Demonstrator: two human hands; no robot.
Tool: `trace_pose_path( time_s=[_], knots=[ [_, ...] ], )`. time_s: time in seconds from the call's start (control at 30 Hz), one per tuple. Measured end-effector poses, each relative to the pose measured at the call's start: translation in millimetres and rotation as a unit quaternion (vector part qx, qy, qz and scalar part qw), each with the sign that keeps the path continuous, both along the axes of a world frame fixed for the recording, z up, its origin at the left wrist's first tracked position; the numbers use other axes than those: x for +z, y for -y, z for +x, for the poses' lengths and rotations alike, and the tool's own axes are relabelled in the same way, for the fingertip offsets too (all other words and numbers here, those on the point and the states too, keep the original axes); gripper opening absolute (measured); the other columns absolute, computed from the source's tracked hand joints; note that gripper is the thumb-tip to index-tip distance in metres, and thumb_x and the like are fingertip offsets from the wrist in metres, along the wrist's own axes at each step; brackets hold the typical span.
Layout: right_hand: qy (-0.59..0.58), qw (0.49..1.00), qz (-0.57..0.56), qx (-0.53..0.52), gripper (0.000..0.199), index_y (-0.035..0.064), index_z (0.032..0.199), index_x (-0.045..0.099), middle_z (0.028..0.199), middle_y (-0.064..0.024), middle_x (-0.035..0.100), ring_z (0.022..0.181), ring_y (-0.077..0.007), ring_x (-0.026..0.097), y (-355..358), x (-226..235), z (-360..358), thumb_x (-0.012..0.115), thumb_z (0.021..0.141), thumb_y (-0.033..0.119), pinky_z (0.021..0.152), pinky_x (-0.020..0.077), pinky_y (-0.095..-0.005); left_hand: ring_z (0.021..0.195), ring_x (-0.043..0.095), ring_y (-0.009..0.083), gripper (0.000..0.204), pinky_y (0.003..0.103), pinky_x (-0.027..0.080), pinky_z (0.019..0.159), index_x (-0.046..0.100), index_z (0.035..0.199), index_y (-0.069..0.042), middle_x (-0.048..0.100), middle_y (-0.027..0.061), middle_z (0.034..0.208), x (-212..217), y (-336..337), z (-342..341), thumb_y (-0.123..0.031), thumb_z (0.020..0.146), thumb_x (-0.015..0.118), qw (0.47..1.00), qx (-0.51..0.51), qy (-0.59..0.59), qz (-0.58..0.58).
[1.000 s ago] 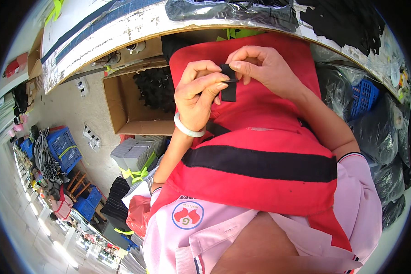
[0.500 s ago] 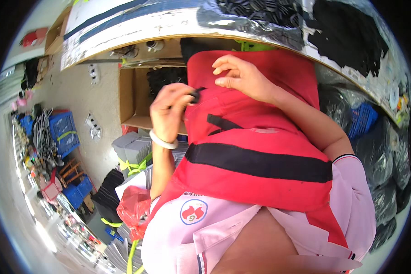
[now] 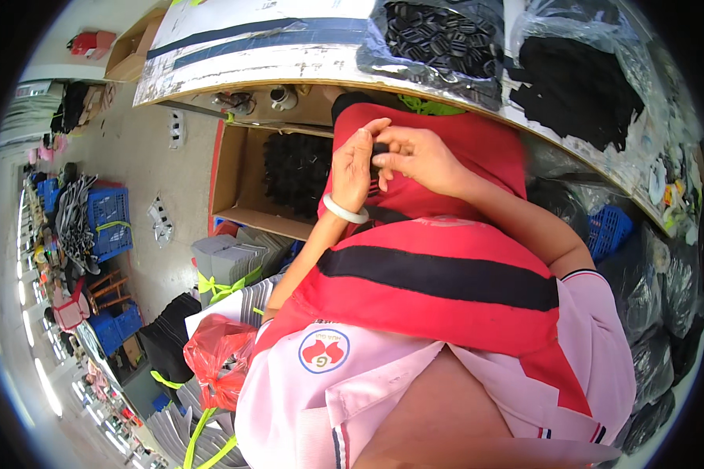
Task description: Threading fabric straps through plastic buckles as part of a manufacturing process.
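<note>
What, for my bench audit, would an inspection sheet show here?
Surface: white worktop with dark strips; bears small black parts on plastic and a black pile.
Job's things: small black piece, mostly hidden.
Clutter: cardboard box below, holding black items; red plastic bag; tied grey stack.
Hands: left hand and right hand close together at the piece; which holds it cannot be told.
Cables: nothing seen.
Surroundings: blue crate to the left, dark bags to the right.

Apron (image 3: 446, 242) – matt red cloth, carton (image 3: 238, 168) – dull brn cardboard, bag (image 3: 220, 348) glossy red plast., bangle (image 3: 344, 212) smooth
</note>
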State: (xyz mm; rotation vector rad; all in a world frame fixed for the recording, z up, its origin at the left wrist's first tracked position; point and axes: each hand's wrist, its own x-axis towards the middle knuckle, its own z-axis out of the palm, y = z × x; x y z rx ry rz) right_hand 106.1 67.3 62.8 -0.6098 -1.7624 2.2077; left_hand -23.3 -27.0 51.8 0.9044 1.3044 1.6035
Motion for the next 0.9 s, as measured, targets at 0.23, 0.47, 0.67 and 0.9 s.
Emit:
trace_pose_path(
  time_s=[0.23,0.47,0.67,0.9],
  knots=[
    [0.011,0.993,-0.094,-0.067,0.019,0.0019,0.103,0.060,0.076,-0.0024,0.061,0.061,-0.0076,0.056,-17.0,-5.6,45.9,0.052,0.098,0.018,0.055,0.0447,-0.0207,0.056,0.057,0.0102,0.045,0.020,0.043,0.043,0.058,0.118,0.004,0.064,0.0081,0.083,3.9,-16.0,8.0,-0.035,0.101,0.044,0.972,-0.084,0.165,-0.146],
    [0.021,0.920,-0.392,0.019,0.022,0.0110,0.090,0.053,0.068,0.0001,0.049,0.051,-0.0084,0.040,-28.4,-14.3,63.6,0.050,0.099,0.030,0.046,0.0323,-0.0213,0.064,0.057,0.0072,0.028,0.019,0.045,0.048,0.067,0.109,-0.003,0.059,0.0053,0.114,25.3,-23.6,21.6,0.004,0.083,0.063,0.978,-0.144,-0.120,-0.093],
    [0.114,0.989,-0.094,-0.001,0.026,0.0066,0.088,0.061,0.074,-0.0059,0.060,0.063,-0.0172,0.059,-50.0,-11.3,85.0,0.050,0.098,0.028,0.056,0.0464,-0.0302,0.058,0.055,0.0084,0.011,0.021,0.043,0.044,0.068,0.097,0.001,0.063,0.0074,0.098,4.1,-49.4,18.4,-0.001,0.090,0.060,0.975,-0.139,0.047,-0.168],
    [0.250,0.758,0.512,-0.317,0.013,0.0079,0.093,0.064,0.094,-0.0077,0.062,0.093,-0.0295,0.058,-145.1,-21.9,186.5,0.066,0.082,0.015,0.080,0.0480,-0.0386,0.078,0.059,0.0164,0.022,0.026,0.053,0.059,0.058,0.116,-0.012,0.060,0.0055,0.100,-40.7,-56.4,0.6,-0.022,0.097,0.056,0.823,-0.053,0.486,-0.289]
  ],
)
